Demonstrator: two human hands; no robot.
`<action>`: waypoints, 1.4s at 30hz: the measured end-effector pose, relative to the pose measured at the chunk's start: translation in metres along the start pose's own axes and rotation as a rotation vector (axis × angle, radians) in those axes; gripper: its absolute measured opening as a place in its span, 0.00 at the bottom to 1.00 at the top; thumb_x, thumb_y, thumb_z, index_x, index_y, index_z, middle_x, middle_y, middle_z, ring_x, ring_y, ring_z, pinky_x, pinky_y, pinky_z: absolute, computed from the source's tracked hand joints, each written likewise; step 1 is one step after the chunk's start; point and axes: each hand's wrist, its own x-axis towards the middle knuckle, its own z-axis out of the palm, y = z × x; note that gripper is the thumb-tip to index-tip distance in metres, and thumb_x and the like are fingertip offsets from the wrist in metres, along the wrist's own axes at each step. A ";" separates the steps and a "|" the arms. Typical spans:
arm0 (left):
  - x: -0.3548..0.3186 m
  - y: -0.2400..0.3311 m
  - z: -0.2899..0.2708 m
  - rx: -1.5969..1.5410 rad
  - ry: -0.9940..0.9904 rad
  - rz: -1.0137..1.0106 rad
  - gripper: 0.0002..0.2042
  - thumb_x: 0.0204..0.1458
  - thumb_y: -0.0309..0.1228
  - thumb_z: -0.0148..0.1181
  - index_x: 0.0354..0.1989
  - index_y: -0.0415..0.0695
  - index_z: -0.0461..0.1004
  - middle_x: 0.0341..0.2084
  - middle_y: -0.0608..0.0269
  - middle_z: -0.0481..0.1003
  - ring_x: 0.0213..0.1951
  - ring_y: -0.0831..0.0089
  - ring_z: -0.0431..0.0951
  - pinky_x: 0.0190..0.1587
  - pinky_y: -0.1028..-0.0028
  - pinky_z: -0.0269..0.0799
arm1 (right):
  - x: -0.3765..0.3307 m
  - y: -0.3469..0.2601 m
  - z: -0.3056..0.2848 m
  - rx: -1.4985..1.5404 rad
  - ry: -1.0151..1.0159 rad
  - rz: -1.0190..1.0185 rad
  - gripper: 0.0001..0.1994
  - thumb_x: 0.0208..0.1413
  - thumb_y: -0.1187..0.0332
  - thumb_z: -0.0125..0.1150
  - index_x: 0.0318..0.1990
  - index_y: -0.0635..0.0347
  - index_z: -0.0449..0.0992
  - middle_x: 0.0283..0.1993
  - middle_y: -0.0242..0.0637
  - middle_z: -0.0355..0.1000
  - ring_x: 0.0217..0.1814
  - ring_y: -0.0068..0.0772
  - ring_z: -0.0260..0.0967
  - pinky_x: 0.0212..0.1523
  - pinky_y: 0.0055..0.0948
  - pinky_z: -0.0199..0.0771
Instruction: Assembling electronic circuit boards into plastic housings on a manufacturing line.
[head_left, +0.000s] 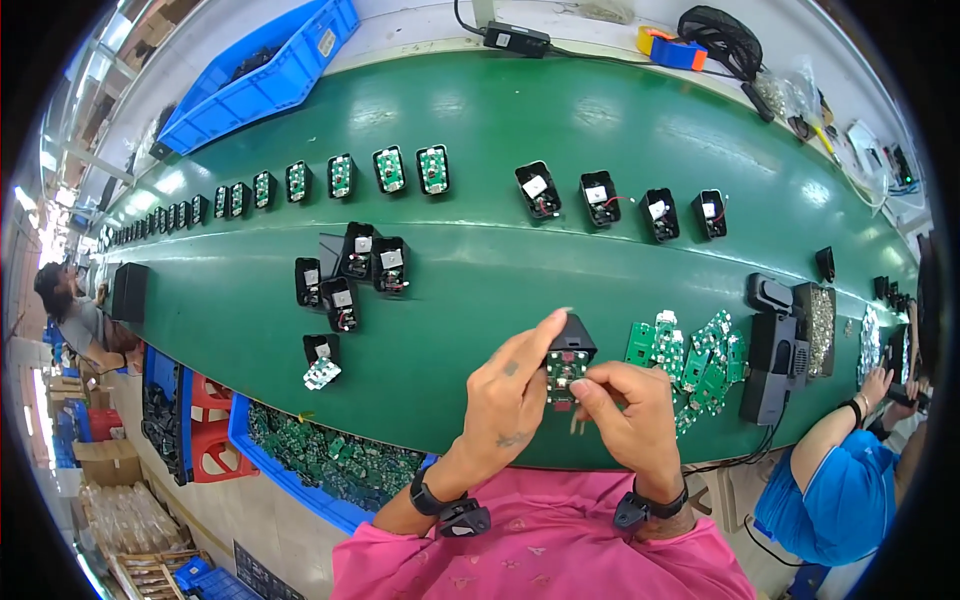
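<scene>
— Left hand (510, 390) pinches the small black plastic housing (572, 338) from its side; right hand (625, 410) closes thumb and forefinger on the green circuit board (566, 368) sitting at the housing's mouth.

— Seated well?

— Hard to tell; fingers hide the edges. Best to keep the board square to the opening and press evenly, judging by this. Loose green circuit boards (690, 355) lie just right of the right hand, on the green conveyor belt (480, 250).
</scene>
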 end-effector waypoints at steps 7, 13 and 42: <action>-0.001 0.012 -0.004 -0.189 -0.054 -0.164 0.29 0.51 0.11 0.50 0.64 0.42 0.67 0.49 0.49 0.77 0.42 0.69 0.82 0.40 0.74 0.78 | -0.001 -0.003 0.003 -0.037 0.057 -0.004 0.07 0.59 0.71 0.64 0.31 0.66 0.78 0.22 0.38 0.73 0.18 0.26 0.68 0.19 0.27 0.63; -0.003 0.011 -0.008 -0.600 -0.078 -0.347 0.24 0.57 0.16 0.52 0.64 0.40 0.66 0.51 0.50 0.74 0.38 0.71 0.83 0.37 0.76 0.81 | 0.002 -0.001 0.007 -0.095 0.094 -0.030 0.06 0.59 0.71 0.63 0.33 0.65 0.78 0.22 0.39 0.72 0.18 0.28 0.68 0.19 0.28 0.63; 0.000 0.004 0.000 -0.388 0.017 -0.396 0.16 0.64 0.26 0.52 0.59 0.37 0.69 0.41 0.49 0.79 0.24 0.70 0.83 0.24 0.76 0.79 | 0.021 0.024 0.032 0.059 0.017 -0.119 0.16 0.66 0.72 0.50 0.60 0.60 0.66 0.43 0.42 0.75 0.40 0.31 0.75 0.40 0.31 0.75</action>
